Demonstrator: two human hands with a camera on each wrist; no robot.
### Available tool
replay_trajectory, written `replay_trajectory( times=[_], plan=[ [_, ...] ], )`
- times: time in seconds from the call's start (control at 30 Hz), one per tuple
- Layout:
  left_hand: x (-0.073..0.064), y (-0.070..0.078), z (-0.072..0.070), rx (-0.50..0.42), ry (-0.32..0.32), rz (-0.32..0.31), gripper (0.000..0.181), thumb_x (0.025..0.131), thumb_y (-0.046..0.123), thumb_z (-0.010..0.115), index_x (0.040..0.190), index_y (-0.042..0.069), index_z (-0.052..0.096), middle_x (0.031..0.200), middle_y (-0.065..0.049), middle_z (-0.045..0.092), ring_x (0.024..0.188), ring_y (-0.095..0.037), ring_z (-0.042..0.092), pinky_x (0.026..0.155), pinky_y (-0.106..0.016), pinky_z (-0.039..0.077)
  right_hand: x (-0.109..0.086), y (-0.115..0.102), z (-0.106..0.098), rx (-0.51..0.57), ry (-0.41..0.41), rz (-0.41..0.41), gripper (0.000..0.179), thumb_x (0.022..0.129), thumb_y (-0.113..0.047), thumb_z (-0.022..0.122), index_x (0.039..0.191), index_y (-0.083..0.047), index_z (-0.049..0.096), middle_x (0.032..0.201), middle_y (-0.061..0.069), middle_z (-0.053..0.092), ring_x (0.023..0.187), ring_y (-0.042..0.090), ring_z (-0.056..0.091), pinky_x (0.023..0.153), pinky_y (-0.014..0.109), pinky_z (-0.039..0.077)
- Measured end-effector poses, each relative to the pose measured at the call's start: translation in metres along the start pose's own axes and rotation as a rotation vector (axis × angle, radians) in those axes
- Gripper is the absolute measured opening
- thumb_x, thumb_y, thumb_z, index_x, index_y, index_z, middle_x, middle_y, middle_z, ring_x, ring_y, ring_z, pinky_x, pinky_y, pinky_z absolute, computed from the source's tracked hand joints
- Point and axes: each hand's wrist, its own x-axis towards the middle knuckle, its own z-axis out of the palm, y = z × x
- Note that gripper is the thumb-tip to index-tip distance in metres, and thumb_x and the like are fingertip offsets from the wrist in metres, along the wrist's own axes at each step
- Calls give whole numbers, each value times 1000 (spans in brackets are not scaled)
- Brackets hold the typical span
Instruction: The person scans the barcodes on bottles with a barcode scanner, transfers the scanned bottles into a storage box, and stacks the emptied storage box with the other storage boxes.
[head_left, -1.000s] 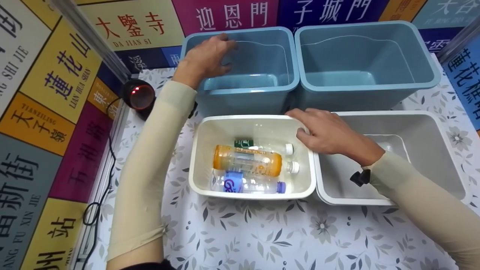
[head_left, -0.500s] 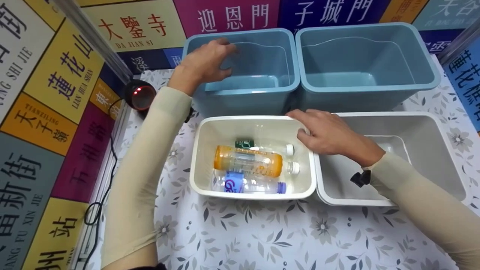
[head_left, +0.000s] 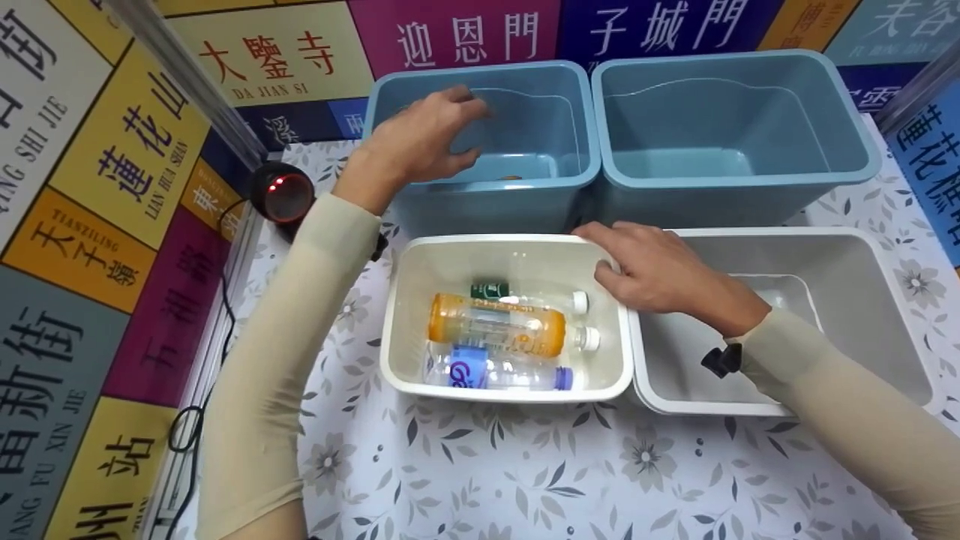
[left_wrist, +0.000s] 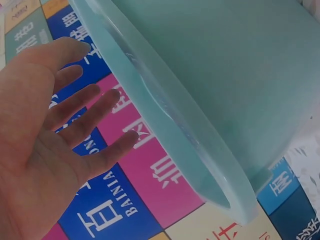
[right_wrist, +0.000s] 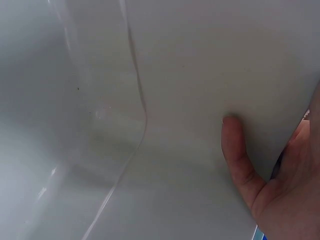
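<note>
My left hand (head_left: 431,139) hangs over the left blue bin (head_left: 480,196), palm bare and fingers loosely spread in the left wrist view. A small orange-brown thing (head_left: 511,178) shows just above that bin's front rim; its kind is unclear. My right hand (head_left: 649,266) grips the rim of the cream bin (head_left: 506,391) at its far right corner. In the right wrist view its thumb (right_wrist: 235,150) lies against a pale bin wall. Inside the cream bin lie an orange-labelled plastic bottle (head_left: 495,324), a purple-labelled one (head_left: 469,366) and a clear one with a green label (head_left: 489,290).
A second blue bin (head_left: 735,178) stands at the back right. Beside the cream bin is a grey-white bin (head_left: 720,407). A black device with red lights (head_left: 281,195) and its cable (head_left: 225,300) sit at the left, by the printed wall panels (head_left: 277,56).
My left hand has come slightly nearer and to the right, its fingers still loose. The small orange-brown thing now shows in the left blue bin. My right hand stays on the rim.
</note>
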Motion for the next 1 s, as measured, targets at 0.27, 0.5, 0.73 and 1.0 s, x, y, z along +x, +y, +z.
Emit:
replay_trajectory(
  times=[0.27, 0.5, 0.73, 1.0],
  plan=[
    [-11, 9, 10, -8, -9, 46, 52, 99, 41, 59, 147, 26, 50, 149, -6, 50, 129, -23, 57, 108, -40, 49, 0, 0, -1, -7, -10, 8, 49, 92, -22, 53, 140, -30, 53, 110, -2, 67, 91, 20, 60, 72, 44, 49],
    [-17, 13, 18, 10, 26, 84, 49, 100, 39, 57, 146, 22, 52, 142, -8, 55, 120, -24, 62, 103, -40, 53, -1, 0, -1, -2, -4, 0, 48, 92, -21, 53, 140, -30, 53, 112, -2, 67, 92, 20, 61, 72, 45, 50],
    [-24, 17, 20, 11, 98, 121, 47, 100, 38, 58, 144, 22, 54, 140, -9, 56, 114, -27, 65, 99, -45, 55, -2, 1, -1, -1, -6, 0, 48, 92, -22, 54, 140, -28, 53, 114, -2, 67, 93, 21, 61, 73, 46, 50],
    [-38, 21, 15, 2, 149, 131, 48, 99, 39, 59, 145, 28, 51, 144, -6, 55, 127, -26, 58, 105, -55, 49, 0, 1, 0, 1, -8, 2, 48, 93, -22, 54, 140, -28, 53, 113, 0, 67, 94, 21, 61, 75, 47, 50]
  ],
)
